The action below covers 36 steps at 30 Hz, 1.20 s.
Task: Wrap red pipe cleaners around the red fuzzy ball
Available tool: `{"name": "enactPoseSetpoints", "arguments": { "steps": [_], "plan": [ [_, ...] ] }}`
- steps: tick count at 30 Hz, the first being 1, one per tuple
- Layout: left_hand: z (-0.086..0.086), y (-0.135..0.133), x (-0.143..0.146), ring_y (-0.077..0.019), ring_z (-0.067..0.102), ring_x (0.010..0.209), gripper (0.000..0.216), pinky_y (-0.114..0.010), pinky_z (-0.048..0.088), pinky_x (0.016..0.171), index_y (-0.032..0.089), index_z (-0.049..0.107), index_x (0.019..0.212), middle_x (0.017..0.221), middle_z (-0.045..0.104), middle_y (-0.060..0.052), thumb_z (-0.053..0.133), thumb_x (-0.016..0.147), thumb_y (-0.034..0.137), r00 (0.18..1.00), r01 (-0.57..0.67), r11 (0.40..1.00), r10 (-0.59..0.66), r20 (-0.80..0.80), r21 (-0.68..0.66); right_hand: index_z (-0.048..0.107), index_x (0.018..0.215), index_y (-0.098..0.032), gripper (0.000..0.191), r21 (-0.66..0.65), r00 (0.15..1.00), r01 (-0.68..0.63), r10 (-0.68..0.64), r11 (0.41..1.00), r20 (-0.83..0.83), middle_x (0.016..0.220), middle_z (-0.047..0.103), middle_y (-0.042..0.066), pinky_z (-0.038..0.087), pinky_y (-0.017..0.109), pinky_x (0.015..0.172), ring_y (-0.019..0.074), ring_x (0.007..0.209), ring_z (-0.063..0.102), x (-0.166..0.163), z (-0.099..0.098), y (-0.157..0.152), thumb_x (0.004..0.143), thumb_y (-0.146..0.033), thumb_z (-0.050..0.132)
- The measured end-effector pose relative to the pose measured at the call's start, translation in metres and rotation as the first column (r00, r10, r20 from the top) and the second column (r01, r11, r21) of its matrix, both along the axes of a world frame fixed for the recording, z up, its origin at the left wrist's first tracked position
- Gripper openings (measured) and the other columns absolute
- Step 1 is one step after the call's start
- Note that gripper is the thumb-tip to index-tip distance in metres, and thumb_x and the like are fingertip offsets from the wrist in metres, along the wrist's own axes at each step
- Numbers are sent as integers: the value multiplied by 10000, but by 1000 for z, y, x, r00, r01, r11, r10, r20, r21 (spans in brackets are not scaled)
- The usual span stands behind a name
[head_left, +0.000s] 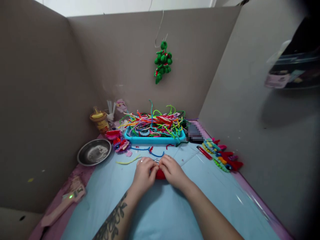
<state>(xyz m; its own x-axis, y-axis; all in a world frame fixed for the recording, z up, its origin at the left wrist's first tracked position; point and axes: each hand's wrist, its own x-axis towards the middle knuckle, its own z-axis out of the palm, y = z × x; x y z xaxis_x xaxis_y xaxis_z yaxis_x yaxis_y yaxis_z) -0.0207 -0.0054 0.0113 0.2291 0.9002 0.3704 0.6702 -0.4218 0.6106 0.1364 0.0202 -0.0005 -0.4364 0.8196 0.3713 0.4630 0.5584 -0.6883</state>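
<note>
Blue table covering: the work surface, spreading from the blue tray toward the person.
Blue tray: heaped with loose fuzzy stems, so plenty of material looks unused.
Colourful pieces: right of the tray and a little nearer the person; they look made up already.
Left hand: on the person's side of the tray, fingers curled and fingertips pinched at the red piece.
Right hand: beside the left, on the same side of the tray, thumb and fingers likewise closed at the red piece.
Green piece: hanging above the tray, apparently complete.
Red piece: between the two hands, under their fingertips, on the person's side of the tray; partly covered. Shaping seems under way, judging by the grip; how much is left I cannot tell.
Loose strands: a blue one just in front of the tray and a yellow one nearer the person, both apart from the red piece.
</note>
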Motion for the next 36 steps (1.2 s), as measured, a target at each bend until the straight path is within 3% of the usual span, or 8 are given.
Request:
{"name": "enactPoseSetpoints", "arguments": {
  "steps": [5,8,11,16,20,23,27,36],
  "plan": [
    [-3,3,1,-188,530,750,182,-320,388,743,182,573,671,714,588,-37,498,803,282,966,46,985,-1,260,-165,565,722,-197,165,-95,988,-35,20,995,-153,773,566,28,424,315,729,185,800,534,4,4,2,853,-199,465],
    [-7,7,-1,-151,508,640,228,-273,391,637,165,559,670,645,563,-9,556,764,373,837,109,933,100,538,-342,581,1028,-210,227,-261,931,-66,-34,963,-362,944,633,61,463,333,779,194,885,591,6,-1,5,881,-317,445],
    [-10,9,-3,-118,475,574,289,-248,373,595,150,560,679,598,545,15,619,718,431,660,191,884,205,723,-426,403,1276,-220,467,-348,868,-116,-75,930,-490,1110,608,109,486,352,800,217,986,597,7,-12,8,855,-404,490],
    [-12,10,1,-106,487,591,309,-234,385,608,141,588,716,633,566,16,676,680,435,431,208,869,331,840,-449,402,1264,-247,539,-166,903,126,-183,978,-390,1343,409,115,388,428,978,253,1239,414,1,-16,3,768,-304,604],
    [-12,9,4,-123,541,674,275,-244,412,673,135,615,769,722,614,-19,699,682,382,296,314,841,355,887,-442,458,1236,-244,605,-26,970,88,-91,996,-225,1378,353,113,299,450,1054,269,1281,355,-6,-7,-6,674,-208,677],
    [-10,7,4,-142,571,700,280,-263,426,691,132,633,810,772,641,-51,702,682,372,280,435,773,370,886,-461,426,1268,-244,651,-37,976,74,-80,997,-201,1375,355,115,298,452,1059,263,1278,365,-7,-5,-6,664,-165,656],
    [-8,6,3,-147,585,697,284,-276,439,692,140,647,817,770,645,-54,672,707,401,287,468,734,400,871,-491,413,1278,-247,655,-25,981,19,-24,1000,-194,1352,384,108,295,445,1066,255,1272,373,-4,-6,-4,670,-142,632],
    [-11,8,0,-84,490,597,222,-220,389,624,130,604,660,626,560,23,736,648,308,282,345,830,355,891,-439,447,1254,-233,638,-44,982,-47,38,998,-186,1279,439,100,324,408,1046,237,1226,413,-3,-1,-3,648,-115,610]
  ]
}}
